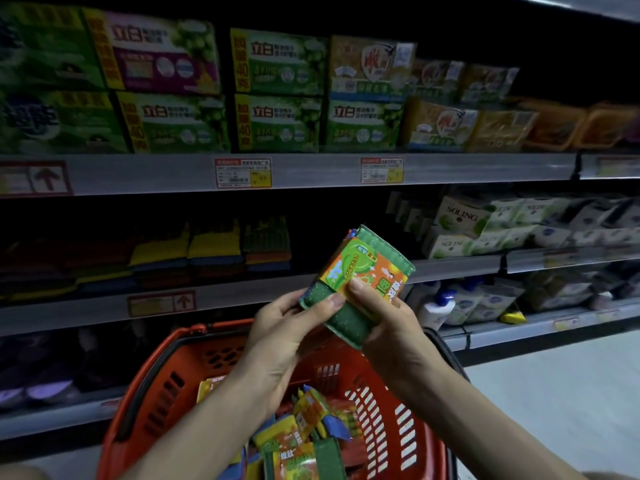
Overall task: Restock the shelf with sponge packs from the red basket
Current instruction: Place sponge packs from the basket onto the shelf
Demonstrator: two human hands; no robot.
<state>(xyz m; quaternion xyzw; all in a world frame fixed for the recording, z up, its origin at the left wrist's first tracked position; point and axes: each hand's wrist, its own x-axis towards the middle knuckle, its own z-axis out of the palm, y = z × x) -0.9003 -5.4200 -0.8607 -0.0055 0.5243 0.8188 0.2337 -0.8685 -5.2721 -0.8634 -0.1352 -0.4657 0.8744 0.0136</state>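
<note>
Both of my hands hold one sponge pack [363, 268], green with an orange and green label, tilted above the red basket [166, 386]. My left hand [287, 334] grips its lower left corner, thumb on the green scouring face. My right hand [388, 323] grips the lower right side, thumb on the label. Several more sponge packs [304, 434] lie loose in the basket. On the middle shelf [242, 292], to the left, stand stacked sponge packs [214, 247] in yellow, blue, red and green.
The upper shelf [311, 171] carries green and orange boxed goods with price tags on its rail. White boxes [485, 223] fill the middle shelf to the right, and bottles [440, 306] stand on the lower shelf. Pale floor lies at the right.
</note>
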